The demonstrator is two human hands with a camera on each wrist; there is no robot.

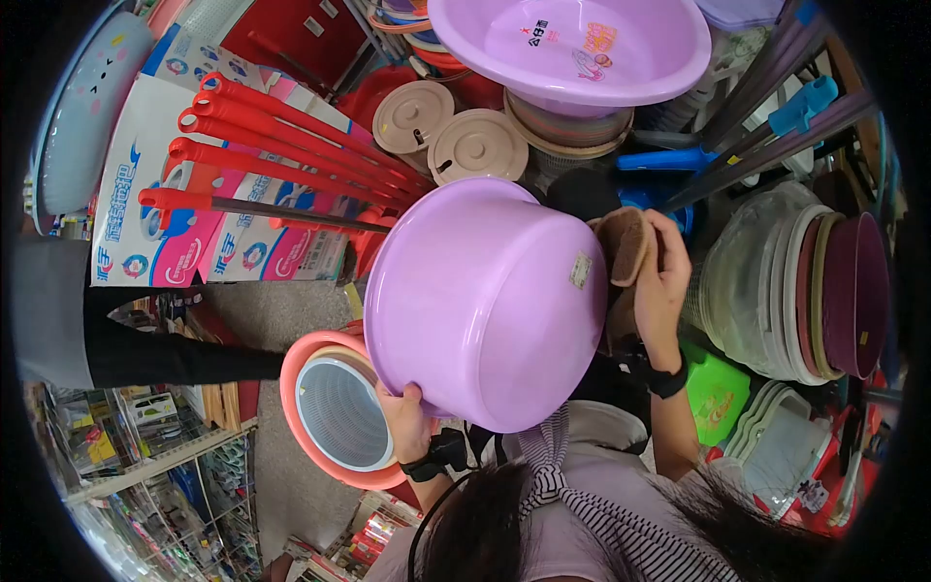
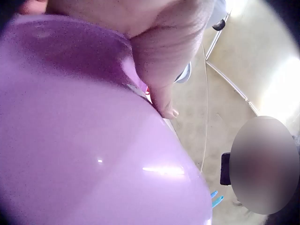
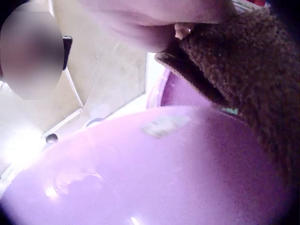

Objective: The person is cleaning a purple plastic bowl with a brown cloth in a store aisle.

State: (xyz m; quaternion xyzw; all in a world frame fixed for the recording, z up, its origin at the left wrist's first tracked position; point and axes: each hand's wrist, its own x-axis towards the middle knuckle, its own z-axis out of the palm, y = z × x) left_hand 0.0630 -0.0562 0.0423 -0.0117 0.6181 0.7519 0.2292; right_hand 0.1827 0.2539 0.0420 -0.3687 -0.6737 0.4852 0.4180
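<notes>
A deep purple plastic basin is tipped on its side in front of the person, its base with a small price sticker facing right. My left hand grips its rim at the lower left, thumb on the outer wall; the left wrist view shows that hand close over the glossy purple wall. In my right hand is a brown fuzzy cloth, pinched between thumb and fingers beside the basin's base. The right wrist view shows the cloth hanging over the basin's edge, near the sticker.
Red-handled poles lean over printed cartons at left. Behind stand beige lidded buckets and a wide lilac basin. Stacked basins are at right. A grey basket nests in a coral tub. Another person's dark-clothed arm reaches in.
</notes>
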